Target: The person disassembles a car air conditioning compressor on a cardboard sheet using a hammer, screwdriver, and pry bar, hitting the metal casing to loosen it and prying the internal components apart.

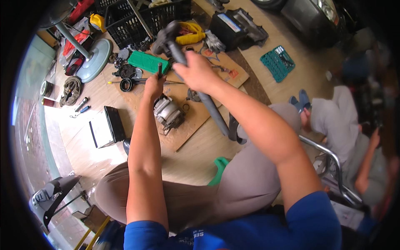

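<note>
Over the cardboard (192, 128), hammer (178, 54) and dark rod (160, 68) near an alternator-like unit (168, 111).
I have right fingers (182, 69) closed round the hammer's handle, left fingers (151, 81) round the rod; I'd judge the hammer head-heavy, the rod stiff, both best held mid-shaft.

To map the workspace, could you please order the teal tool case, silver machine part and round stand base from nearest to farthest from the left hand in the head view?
1. Silver machine part: on cardboard, below the left hand.
2. Round stand base: on the floor, to its left.
3. Teal tool case: on the floor, far to its right.
</note>
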Demonstrator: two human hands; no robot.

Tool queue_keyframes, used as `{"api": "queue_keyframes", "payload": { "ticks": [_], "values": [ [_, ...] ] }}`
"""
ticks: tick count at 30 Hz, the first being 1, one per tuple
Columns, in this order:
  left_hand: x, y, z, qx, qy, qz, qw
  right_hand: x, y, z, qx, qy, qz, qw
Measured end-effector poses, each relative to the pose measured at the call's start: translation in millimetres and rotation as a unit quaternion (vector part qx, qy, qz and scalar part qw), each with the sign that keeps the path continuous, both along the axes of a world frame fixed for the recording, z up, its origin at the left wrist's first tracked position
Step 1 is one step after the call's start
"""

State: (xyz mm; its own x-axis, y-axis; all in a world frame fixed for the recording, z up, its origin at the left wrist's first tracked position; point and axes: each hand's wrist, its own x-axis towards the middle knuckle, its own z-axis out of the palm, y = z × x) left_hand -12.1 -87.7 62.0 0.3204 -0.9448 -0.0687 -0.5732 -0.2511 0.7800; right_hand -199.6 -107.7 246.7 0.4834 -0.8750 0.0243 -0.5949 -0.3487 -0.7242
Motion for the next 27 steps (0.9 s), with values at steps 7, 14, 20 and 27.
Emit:
{"api": "queue_keyframes", "payload": {
  "ticks": [7, 14, 20, 27],
  "values": [
    [15.0, -2.4, -18.3, 0.014, -0.043, -0.017, 0.999, 15.2, -8.4, 12.1, 0.008, -0.037, 0.019, 0.999],
    [8.2, -11.3, -24.1, -0.024, 0.001, -0.02, 1.0, 11.0, -12.6, -28.4, 0.023, 0.077, 0.004, 0.997],
    [16.9, -0.2, -25.1, -0.015, -0.045, -0.025, 0.999, 20.0, -1.4, -11.5, -0.041, -0.052, -0.014, 0.998],
    [12.5, 8.4, -16.1, -0.031, -0.023, 0.005, 0.999, 16.6, -4.0, -3.8, 0.258, -0.083, 0.009, 0.963]
  ]
}}
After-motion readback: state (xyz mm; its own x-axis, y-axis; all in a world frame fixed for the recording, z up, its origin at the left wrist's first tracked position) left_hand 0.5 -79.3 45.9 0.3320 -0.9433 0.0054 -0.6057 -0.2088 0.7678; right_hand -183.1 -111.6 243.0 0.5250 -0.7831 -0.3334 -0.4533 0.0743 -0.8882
